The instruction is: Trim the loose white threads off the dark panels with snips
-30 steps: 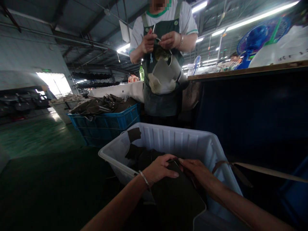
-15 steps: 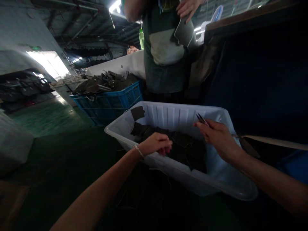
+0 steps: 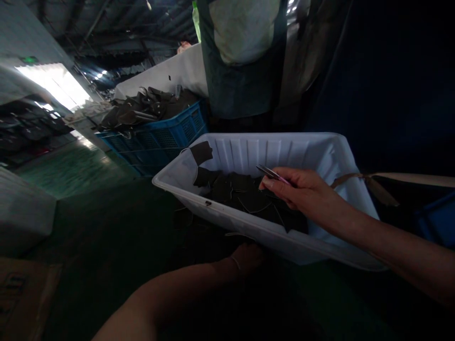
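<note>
My right hand (image 3: 298, 184) is closed around a pair of thread snips (image 3: 272, 175) with thin pointed metal blades and a pink handle. It is over the white plastic tub (image 3: 309, 142), above several dark fabric-like pieces (image 3: 252, 199) with pale edges. My left hand (image 3: 249, 255), a thin bracelet on its wrist, is low outside the near wall of the tub. It reaches into deep shadow among dark pieces on the floor side. Its fingers are too dark to make out, and whether it holds anything is hidden.
Behind the tub stands a person in a dark apron (image 3: 245, 94). To the left, a blue crate (image 3: 156, 139) is heaped with dark pieces. A strap (image 3: 408, 179) is tied to the tub's right end. A cardboard box (image 3: 28, 293) lies at lower left.
My left hand has gone from above the tub down to its near outer side. My right hand has shifted left with the snips. The view has tilted down.
</note>
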`<state>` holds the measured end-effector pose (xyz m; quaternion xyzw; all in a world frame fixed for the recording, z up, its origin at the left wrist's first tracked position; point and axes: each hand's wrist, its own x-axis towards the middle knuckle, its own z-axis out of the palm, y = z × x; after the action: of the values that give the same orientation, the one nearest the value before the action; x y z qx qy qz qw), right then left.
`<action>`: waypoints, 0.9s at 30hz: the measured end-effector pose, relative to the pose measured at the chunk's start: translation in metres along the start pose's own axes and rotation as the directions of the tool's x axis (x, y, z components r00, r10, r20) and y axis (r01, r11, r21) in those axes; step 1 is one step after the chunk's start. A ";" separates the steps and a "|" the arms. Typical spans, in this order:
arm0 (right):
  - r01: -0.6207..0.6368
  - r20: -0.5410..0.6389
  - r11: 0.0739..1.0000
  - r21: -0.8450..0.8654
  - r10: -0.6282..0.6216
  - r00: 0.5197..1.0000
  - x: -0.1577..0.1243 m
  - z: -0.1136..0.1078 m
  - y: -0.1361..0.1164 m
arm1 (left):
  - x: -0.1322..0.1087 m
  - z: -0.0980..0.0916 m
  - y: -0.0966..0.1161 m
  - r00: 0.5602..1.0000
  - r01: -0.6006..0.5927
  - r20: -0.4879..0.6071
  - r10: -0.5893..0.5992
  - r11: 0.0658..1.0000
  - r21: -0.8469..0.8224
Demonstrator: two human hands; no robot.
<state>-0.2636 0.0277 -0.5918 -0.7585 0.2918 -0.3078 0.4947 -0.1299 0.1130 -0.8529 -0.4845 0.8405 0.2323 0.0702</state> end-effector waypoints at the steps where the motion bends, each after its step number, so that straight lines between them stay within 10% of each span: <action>1: 0.001 0.013 1.000 -0.007 -0.001 1.000 0.000 0.001 0.000 | 0.005 0.005 0.002 1.000 -0.004 -0.008 0.004 1.000 0.027; 7: -0.078 0.028 0.997 -0.007 0.078 0.997 0.002 0.006 0.005 | 0.005 0.004 0.002 0.990 0.019 -0.138 0.001 0.990 0.142; 14: -0.145 0.056 0.985 0.095 0.140 0.989 0.001 0.003 0.006 | -0.040 -0.054 -0.002 0.987 -0.016 -0.156 0.049 0.979 0.203; 23: -0.250 0.188 0.950 0.187 0.215 0.958 -0.005 -0.001 -0.004 | -0.158 -0.223 0.047 0.966 -0.009 -0.257 -0.029 0.990 -0.144; 27: -0.236 0.277 0.925 0.298 0.153 0.949 -0.012 0.005 -0.026 | -0.187 -0.294 0.065 0.873 0.038 -0.468 -0.138 0.975 -0.218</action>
<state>-0.2642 0.0479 -0.5715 -0.6653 0.2467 -0.2038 0.6746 -0.0564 0.1517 -0.5084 -0.5694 0.7806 0.1856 -0.1791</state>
